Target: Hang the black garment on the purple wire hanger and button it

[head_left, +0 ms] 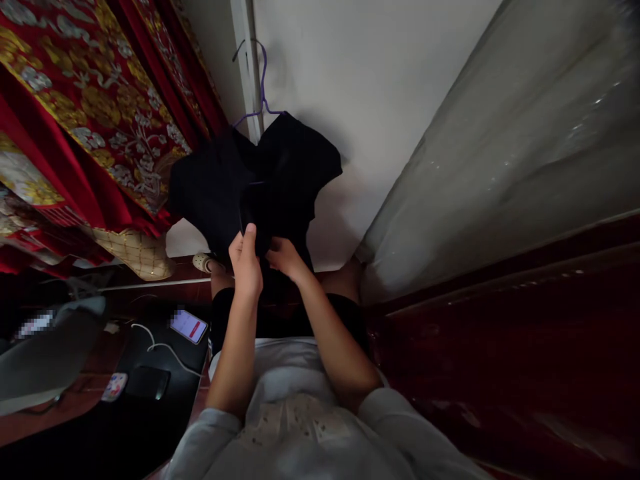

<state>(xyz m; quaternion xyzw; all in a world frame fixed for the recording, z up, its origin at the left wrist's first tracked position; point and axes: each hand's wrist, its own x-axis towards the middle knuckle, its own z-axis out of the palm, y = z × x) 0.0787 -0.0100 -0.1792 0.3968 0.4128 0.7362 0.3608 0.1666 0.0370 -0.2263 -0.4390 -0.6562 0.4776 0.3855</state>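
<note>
A black short-sleeved garment (295,160) hangs in front of me on a thin purple hanger (264,80), against a white wall. My left hand (247,257) is closed on an edge of dark cloth at the garment's front, thumb on top. Close beside it, to the right, my right hand (285,257) pinches the same dark cloth with its fingertips. Shadow hides the details of the cloth between the two hands. I cannot make out any buttons or fastenings.
Red embroidered cloth (115,87) hangs at the left. A lit phone (190,325), a white cable (153,343) and a dark flat item (147,383) lie on a black surface at lower left. Grey plastic-like sheeting (490,153) stands at right, above dark red wood (500,353).
</note>
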